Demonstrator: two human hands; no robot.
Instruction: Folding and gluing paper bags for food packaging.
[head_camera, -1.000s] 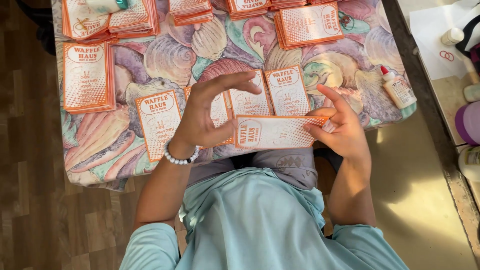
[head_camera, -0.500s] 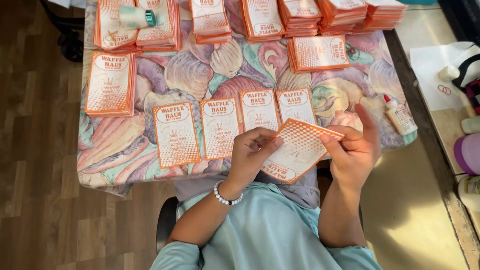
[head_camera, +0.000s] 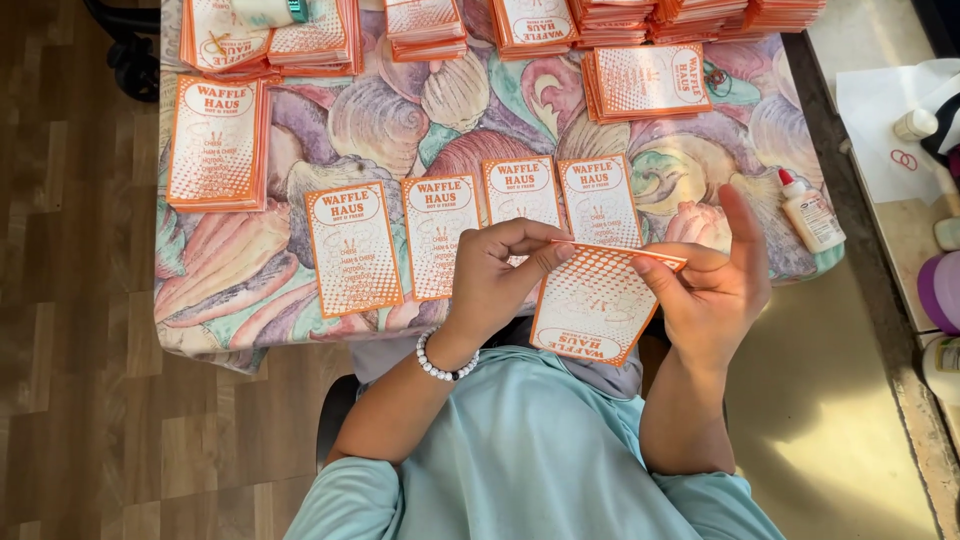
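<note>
Both hands pinch the top edge of one flat orange-and-white paper bag (head_camera: 597, 305), held upside down just over the near table edge. The left hand (head_camera: 495, 275) has thumb and fingers closed on its left corner; the right hand (head_camera: 712, 285) grips the right corner, index finger sticking up. Four matching bags (head_camera: 437, 235) lie in a row on the shell-patterned tablecloth (head_camera: 400, 115), a white glue bottle (head_camera: 810, 212) off to the right.

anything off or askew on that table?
Nothing spilled or damaged. The paper bag held by the left hand and right hand is turned upside down relative to the four bags laid flat in a row. Glue bottle lies tipped near the table edge.
</note>
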